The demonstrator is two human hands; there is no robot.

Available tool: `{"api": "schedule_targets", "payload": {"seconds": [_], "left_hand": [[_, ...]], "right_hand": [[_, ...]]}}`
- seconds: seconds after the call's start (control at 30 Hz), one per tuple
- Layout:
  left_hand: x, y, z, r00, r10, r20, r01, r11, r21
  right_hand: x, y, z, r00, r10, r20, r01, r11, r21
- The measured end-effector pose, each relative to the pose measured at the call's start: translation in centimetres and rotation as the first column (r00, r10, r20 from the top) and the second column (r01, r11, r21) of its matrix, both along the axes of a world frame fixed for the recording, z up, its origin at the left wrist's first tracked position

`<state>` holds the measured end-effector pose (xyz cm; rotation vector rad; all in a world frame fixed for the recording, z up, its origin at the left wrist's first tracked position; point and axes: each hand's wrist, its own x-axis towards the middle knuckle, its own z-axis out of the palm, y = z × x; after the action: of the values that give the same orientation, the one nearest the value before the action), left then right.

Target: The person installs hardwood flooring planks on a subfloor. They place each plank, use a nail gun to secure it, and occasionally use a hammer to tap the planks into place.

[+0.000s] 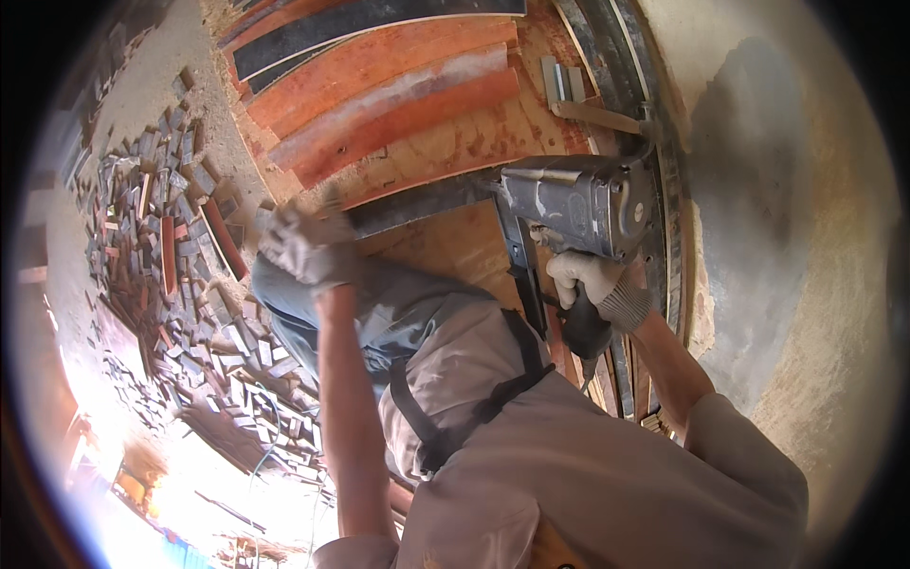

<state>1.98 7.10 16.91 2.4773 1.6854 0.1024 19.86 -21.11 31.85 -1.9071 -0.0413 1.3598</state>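
Note:
My right hand [592,280], in a pale knitted glove, is closed around the grip of a large grey and black nail gun [573,209]. The tool lies sideways with its nose to the left, over the right end of a narrow black board [427,207]. My left hand [308,242], also gloved, is at that board's left end. Motion blurs it, but its thumb looks apart from the fingers and I see nothing held. Whether it touches the board I cannot tell. Below the board, my bent leg in grey-blue trousers covers part of the brown panel [464,242].
Reddish-brown boards [408,109] and a long black board [370,30] lie beyond. A hammer with a wooden handle [597,116] rests by dark stacked timbers [607,47] at right, beside a stained wall [758,218]. Many wood offcuts [190,275] cover the floor at left.

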Motion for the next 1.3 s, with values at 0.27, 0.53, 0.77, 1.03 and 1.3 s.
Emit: {"api": "schedule_targets", "payload": {"seconds": [0.27, 0.53, 0.77, 1.03, 1.3], "left_hand": [[-4.2, 2.9, -1.2, 0.984, 0.162, -0.069, -0.175, 0.846, -0.503], [-0.3, -4.5, 0.2, 0.824, 0.505, 0.256, -0.003, 0.457, -0.889], [-0.9, -6.7, -5.5, 0.768, 0.446, 0.46, 0.273, 0.422, -0.865], [-3.1, -6.4, -11.2, 0.834, -0.056, 0.549, 0.48, 0.566, -0.67], [-3.2, -6.5, -13.6, 0.79, 0.191, 0.583, 0.482, 0.395, -0.782]], "right_hand": [[-0.2, -2.6, -1.6, 0.999, 0.026, -0.048, -0.02, 0.993, 0.118], [-1.1, -6.1, -2.2, 0.997, -0.024, -0.071, 0.025, 1.0, 0.014], [-2.1, -5.6, -0.8, 0.999, -0.032, -0.022, 0.032, 0.999, -0.01], [-2.8, -4.2, -1.6, 0.996, 0.065, -0.061, -0.067, 0.997, -0.032], [-3.1, -4.7, -3.1, 0.989, 0.121, -0.086, -0.121, 0.993, -0.002]]}}
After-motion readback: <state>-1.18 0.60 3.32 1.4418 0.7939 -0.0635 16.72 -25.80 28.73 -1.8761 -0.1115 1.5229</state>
